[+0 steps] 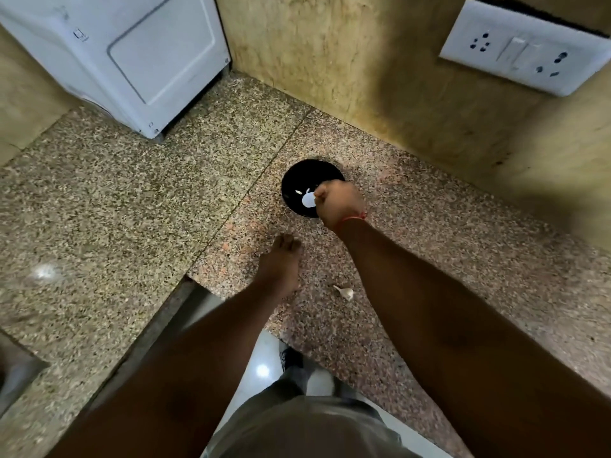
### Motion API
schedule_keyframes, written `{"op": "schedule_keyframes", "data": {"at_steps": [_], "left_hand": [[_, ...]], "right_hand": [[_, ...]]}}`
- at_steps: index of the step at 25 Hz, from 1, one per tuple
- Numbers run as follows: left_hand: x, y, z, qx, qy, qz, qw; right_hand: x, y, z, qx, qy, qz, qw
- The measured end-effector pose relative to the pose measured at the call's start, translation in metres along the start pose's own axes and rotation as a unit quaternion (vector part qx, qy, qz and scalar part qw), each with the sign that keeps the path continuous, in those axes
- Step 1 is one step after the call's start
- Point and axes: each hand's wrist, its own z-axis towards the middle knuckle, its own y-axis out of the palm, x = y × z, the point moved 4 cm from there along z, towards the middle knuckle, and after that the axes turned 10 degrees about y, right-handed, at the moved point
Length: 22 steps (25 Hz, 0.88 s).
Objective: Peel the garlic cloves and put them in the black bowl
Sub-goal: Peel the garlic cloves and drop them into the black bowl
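The black bowl (pixel 299 175) stands on the speckled granite counter near the back wall. Two peeled white garlic pieces (pixel 307 200) lie inside it. My right hand (pixel 337 203) hovers over the bowl's near right rim with its fingers curled, and a small white bit shows at the fingertips, apparently a peeled clove. My left hand (pixel 281 262) is lower down and left of the bowl, its fingers straight and bunched with the tips down on the counter; it is blurred and nothing shows in it. One unpeeled garlic clove (pixel 345 292) lies on the counter between my forearms.
A white appliance (pixel 132 61) stands at the back left corner. A wall switch and socket plate (pixel 525 54) is at the upper right. The counter's front edge (pixel 231 312) has a stepped cut-out near my body, with the floor below.
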Motion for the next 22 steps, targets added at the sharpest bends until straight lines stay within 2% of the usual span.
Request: {"op": "schedule_keyframes", "data": {"at_steps": [3, 7, 8, 10, 12, 14, 17, 19, 22], "left_hand": [[0.0, -0.002, 0.0, 0.006, -0.004, -0.024, 1.0], [0.004, -0.003, -0.002, -0.009, -0.026, -0.033, 0.999], [0.008, -0.003, -0.002, -0.019, -0.034, -0.033, 0.999], [0.016, -0.004, 0.0, -0.025, -0.036, -0.03, 0.999], [0.028, -0.007, 0.001, 0.024, -0.014, -0.047, 0.999], [0.042, -0.009, -0.004, 0.073, 0.002, -0.092, 0.993], [0.066, 0.001, -0.013, 0.094, 0.003, -0.146, 0.985], [0.073, 0.011, -0.019, 0.098, -0.025, -0.213, 0.972], [0.087, 0.033, -0.029, 0.079, -0.046, -0.339, 0.936]], "right_hand": [[0.001, 0.006, 0.001, 0.017, -0.053, -0.014, 0.998], [0.031, 0.013, -0.032, 0.083, -0.079, 0.119, 0.986], [0.045, 0.02, -0.042, 0.067, -0.062, 0.132, 0.987], [0.074, 0.044, -0.058, -0.01, -0.025, 0.081, 0.996], [0.101, 0.067, -0.078, -0.116, 0.0, -0.005, 0.993], [0.12, 0.082, -0.096, -0.17, 0.008, -0.043, 0.985], [0.136, 0.094, -0.108, -0.165, 0.032, -0.019, 0.986], [0.142, 0.097, -0.116, -0.159, 0.052, 0.017, 0.986], [0.155, 0.097, -0.134, -0.166, 0.119, 0.168, 0.964]]}}
